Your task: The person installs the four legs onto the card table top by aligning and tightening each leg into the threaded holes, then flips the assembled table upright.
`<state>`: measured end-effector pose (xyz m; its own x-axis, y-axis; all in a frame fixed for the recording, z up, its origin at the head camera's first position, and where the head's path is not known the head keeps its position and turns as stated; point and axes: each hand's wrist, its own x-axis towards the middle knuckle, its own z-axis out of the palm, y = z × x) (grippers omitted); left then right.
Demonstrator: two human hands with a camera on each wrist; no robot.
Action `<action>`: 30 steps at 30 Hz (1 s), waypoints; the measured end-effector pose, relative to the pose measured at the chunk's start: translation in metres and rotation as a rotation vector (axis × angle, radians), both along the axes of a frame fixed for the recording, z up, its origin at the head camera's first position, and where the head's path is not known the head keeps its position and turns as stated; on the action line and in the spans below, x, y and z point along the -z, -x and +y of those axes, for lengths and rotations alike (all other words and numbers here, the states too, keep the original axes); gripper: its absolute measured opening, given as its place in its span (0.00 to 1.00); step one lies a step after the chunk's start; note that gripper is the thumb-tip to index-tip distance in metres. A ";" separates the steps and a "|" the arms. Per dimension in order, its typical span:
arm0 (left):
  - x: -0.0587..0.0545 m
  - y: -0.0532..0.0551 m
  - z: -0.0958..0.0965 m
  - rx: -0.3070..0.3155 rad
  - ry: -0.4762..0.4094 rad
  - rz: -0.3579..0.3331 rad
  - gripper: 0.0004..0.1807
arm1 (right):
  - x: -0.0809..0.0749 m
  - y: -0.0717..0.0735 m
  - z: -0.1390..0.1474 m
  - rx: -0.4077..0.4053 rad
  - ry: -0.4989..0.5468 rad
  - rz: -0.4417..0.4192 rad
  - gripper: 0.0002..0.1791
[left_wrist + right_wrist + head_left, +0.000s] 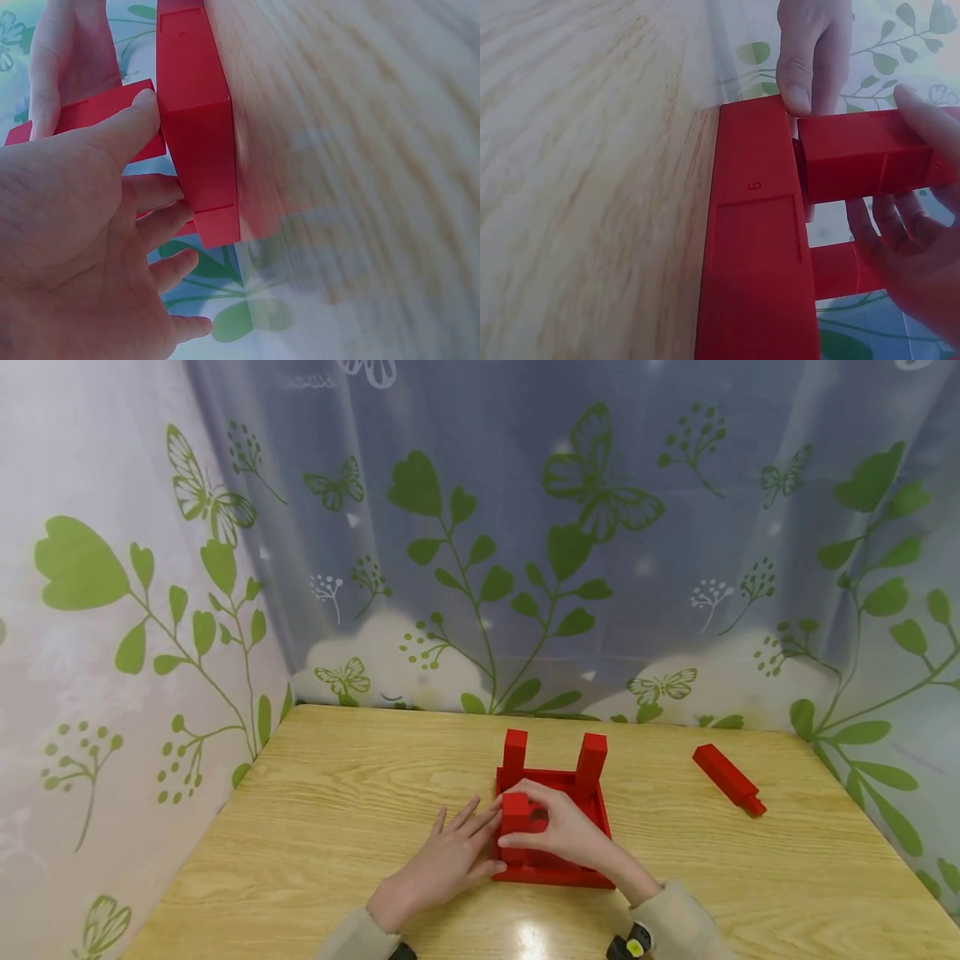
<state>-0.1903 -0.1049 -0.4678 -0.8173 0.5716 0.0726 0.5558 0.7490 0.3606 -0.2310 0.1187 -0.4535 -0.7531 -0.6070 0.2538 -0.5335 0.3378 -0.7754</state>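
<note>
A red square base (570, 878) with raised edges lies on the table, two red legs upright at its far corners: far left leg (514, 752) and far right leg (592, 760). At the near left corner my right hand (564, 828) grips a third red leg (515, 808) between thumb and fingers. In the right wrist view a dark narrow gap shows between this leg (847, 156) and the base (754, 225). Fairly straight fingers of my left hand (448, 860) rest against the base's left side, its thumb by the near corner.
On the right of the wooden table (337, 793) lies a loose red leg (726, 775) with a narrower peg at one end. A curtain (480, 568) printed with leaves and butterflies hangs behind the table and along both sides.
</note>
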 end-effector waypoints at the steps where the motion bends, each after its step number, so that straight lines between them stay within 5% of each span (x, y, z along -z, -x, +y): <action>1: 0.000 0.000 0.000 -0.002 0.002 -0.002 0.37 | 0.000 0.000 0.000 -0.008 0.002 -0.004 0.28; 11: 0.001 -0.001 -0.001 -0.011 0.004 -0.009 0.36 | 0.002 0.002 0.012 -0.237 0.157 -0.217 0.34; 17: 0.001 -0.001 -0.002 -0.008 0.007 -0.006 0.35 | 0.003 0.003 0.019 -0.324 0.195 -0.245 0.34; 23: 0.001 -0.001 -0.002 0.001 -0.003 -0.005 0.35 | 0.004 0.004 0.016 -0.240 0.157 -0.225 0.34; 30: 0.001 0.000 -0.001 0.009 -0.015 -0.009 0.35 | 0.004 0.002 0.003 -0.029 0.003 -0.069 0.30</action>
